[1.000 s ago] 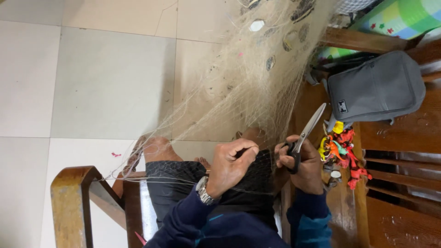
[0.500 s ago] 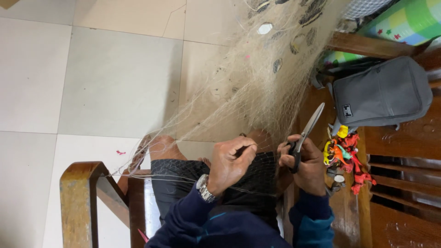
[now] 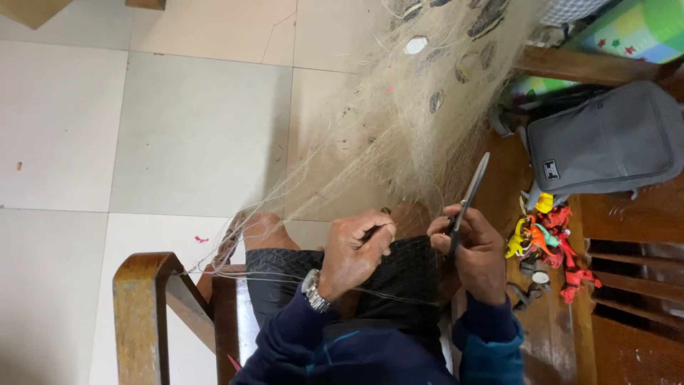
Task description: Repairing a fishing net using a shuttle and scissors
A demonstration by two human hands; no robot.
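Observation:
A pale, fine fishing net (image 3: pixel 399 135) with small dark weights hangs from the upper right down onto my lap. My left hand (image 3: pixel 356 249), with a metal watch on its wrist, pinches strands of the net above my dark shorts. Beside it, my right hand (image 3: pixel 474 249) grips a pair of scissors (image 3: pixel 467 199) whose blades point up into the net. The two hands are close together, about a hand's width apart. A thin line runs taut from the net across my knee (image 3: pixel 267 232) towards the left.
A wooden chair arm (image 3: pixel 142 306) stands at lower left over the tiled floor (image 3: pixel 178 128). On the wooden bench (image 3: pixel 641 214) at right lie a grey bag (image 3: pixel 605 142) and several bright plastic toy figures (image 3: pixel 548 239). A colourful rolled mat (image 3: pixel 627 28) sits at top right.
Both hands keep their hold on the net and the scissors and have barely shifted. The view has drifted slightly.

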